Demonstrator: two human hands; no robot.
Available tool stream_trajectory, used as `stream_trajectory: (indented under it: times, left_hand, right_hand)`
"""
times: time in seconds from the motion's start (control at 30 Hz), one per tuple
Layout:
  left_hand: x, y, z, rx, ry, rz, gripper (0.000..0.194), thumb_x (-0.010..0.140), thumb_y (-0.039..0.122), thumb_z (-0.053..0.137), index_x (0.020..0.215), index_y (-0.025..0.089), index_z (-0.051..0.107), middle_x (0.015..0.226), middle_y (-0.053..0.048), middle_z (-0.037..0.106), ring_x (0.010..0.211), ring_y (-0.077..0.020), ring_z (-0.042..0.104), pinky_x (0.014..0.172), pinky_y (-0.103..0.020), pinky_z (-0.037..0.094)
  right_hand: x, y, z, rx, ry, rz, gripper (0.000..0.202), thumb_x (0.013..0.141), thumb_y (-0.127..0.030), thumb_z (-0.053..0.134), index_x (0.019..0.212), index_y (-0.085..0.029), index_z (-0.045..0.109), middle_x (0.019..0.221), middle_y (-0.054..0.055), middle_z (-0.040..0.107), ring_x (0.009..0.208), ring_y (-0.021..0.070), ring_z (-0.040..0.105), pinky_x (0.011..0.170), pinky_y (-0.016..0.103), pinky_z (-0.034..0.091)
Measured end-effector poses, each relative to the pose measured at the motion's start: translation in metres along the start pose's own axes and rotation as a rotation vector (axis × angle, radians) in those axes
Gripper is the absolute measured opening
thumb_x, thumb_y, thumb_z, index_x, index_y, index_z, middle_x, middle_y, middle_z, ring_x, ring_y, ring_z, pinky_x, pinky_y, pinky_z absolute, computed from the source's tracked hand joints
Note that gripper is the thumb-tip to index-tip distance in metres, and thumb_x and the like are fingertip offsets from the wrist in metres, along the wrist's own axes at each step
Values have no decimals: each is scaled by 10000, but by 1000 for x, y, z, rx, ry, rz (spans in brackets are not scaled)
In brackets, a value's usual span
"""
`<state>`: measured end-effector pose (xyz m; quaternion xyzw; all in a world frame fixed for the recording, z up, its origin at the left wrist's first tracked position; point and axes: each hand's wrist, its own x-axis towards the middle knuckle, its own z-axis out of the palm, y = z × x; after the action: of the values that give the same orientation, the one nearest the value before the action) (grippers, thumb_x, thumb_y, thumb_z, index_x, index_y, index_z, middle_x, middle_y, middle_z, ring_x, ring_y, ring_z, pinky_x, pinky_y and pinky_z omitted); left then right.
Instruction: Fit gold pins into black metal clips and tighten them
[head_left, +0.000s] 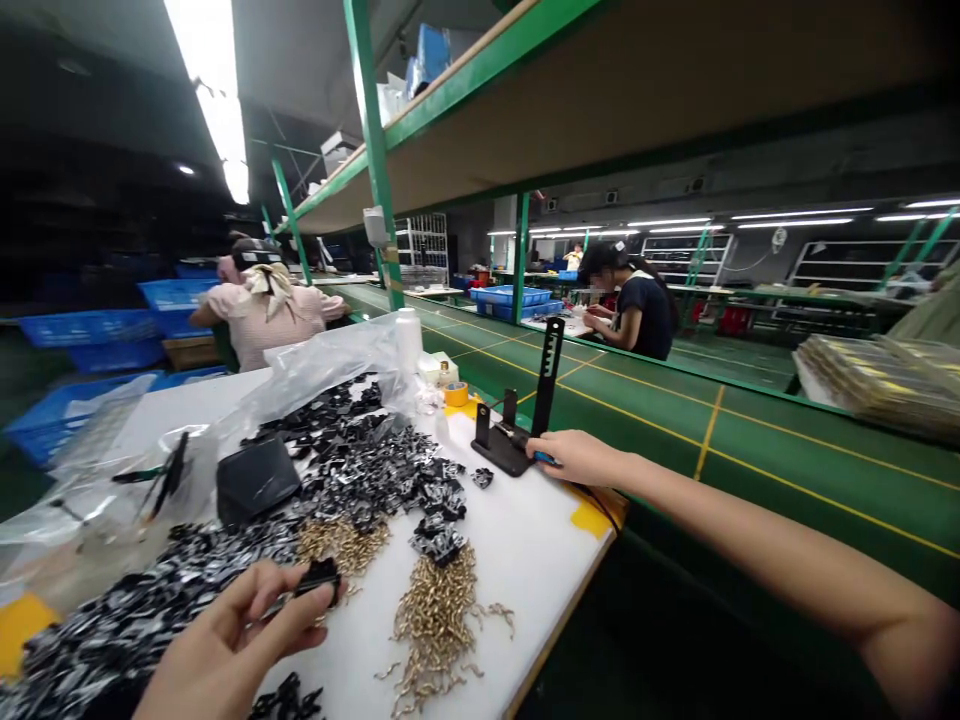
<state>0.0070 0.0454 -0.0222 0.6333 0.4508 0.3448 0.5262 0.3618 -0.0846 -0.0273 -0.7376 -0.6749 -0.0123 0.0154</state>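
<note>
At seven o'clock, the left grip (214,650) pinches a small black part (321,574); at four, the right grip (579,457) seems closed around a blue tool (547,458). A loose pinch could drop the part among gold pieces (436,612).

Bare left hand (225,650), bare right hand (574,457), slender right forearm (735,528) — uncovered to the elbow (877,615)

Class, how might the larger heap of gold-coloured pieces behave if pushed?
The larger heap of gold-coloured pieces would probably spread, since its edges look loosely scattered. The metallic sheen suggests stiff pieces. Their bent shapes may make them tangle rather than roll freely.
</note>
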Motion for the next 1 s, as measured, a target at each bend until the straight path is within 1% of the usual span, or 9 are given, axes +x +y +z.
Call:
stream_trajectory:
  times: [0.07,0.2,0.37,0.43,0.53,0.63,0.7,0.8,1.0]
  left_hand:
    - [-6,6,3,-17,-44,-18,462,573,363,731,562,201,299,746,3,512,804,-191,567,581,-224,572]
    - [-12,9,7,-53,-35,9,448,622,394,694,587,208,288,738,-9,513,845,-195,549,575,-214,541]
    - [-17,11,8,-154,-45,14,379,599,332,718,643,199,366,745,27,517,721,-140,569,607,-219,511]
    - [-21,14,7,-193,-41,33,327,609,283,709,706,198,408,744,43,520,679,-113,573,630,-210,487]
    - [-26,17,7,-184,-52,52,275,639,228,676,759,189,431,798,32,545,674,-102,592,641,-209,460]
    - [-27,13,7,-201,-63,108,263,662,186,653,787,183,421,817,24,538,650,-89,578,620,-205,446]
    - [-26,7,7,-214,-77,134,268,674,163,645,798,184,408,798,27,524,657,-89,571,614,-201,441]
    - [-25,0,7,-205,-114,155,269,699,162,637,807,188,393,772,32,513,681,-91,560,611,-193,436]
    - [-32,2,7,-62,-145,230,160,770,183,580,827,186,430,837,-11,544,775,-122,567,669,-234,470]
  right_hand:
    - [-1,-2,3,-32,-2,46,265,885,-316,497,1092,-153,535,1051,63,575,881,161,579,758,362,495]
    - [3,-5,3,-88,-13,115,260,886,-318,497,1077,-148,540,1018,56,584,845,151,586,729,345,503]
    - [12,-27,-20,-118,51,130,252,884,-342,493,1030,-145,551,940,40,590,771,131,579,689,322,495]
    - [21,-51,-32,-71,112,69,242,889,-350,473,985,-144,557,852,32,590,712,126,562,652,303,470]
    - [40,-102,-45,105,196,-130,225,907,-335,408,953,-170,554,735,28,585,649,128,528,596,264,401]
    - [58,-155,-45,360,173,-412,189,894,-340,429,959,-209,549,726,-2,587,630,110,527,560,217,386]
    - [67,-179,-37,507,134,-562,169,870,-338,486,973,-221,552,766,-16,586,651,97,541,568,197,410]
    - [73,-193,-20,651,131,-645,134,861,-289,513,967,-221,557,827,-13,573,695,92,545,614,202,436]
    - [59,-192,-4,798,166,-645,139,908,-245,417,904,-205,549,857,16,538,727,104,520,620,234,425]
